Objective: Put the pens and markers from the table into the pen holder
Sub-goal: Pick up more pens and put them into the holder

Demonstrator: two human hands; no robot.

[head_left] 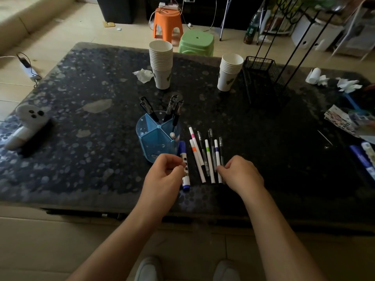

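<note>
Left hand [162, 171] curls loosely beside the blue-capped white marker [185, 165], grasp unclear; right hand [241, 171] pinches the purple-banded white pen [217, 157]. Translucent blue plastic pen holder [157, 136] contains black pens [172, 110].

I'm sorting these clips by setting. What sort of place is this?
Most likely a home living room: a low dark stone-patterned table, plastic stools on the tiled floor behind it, and a beige sofa edge at far left.
</note>
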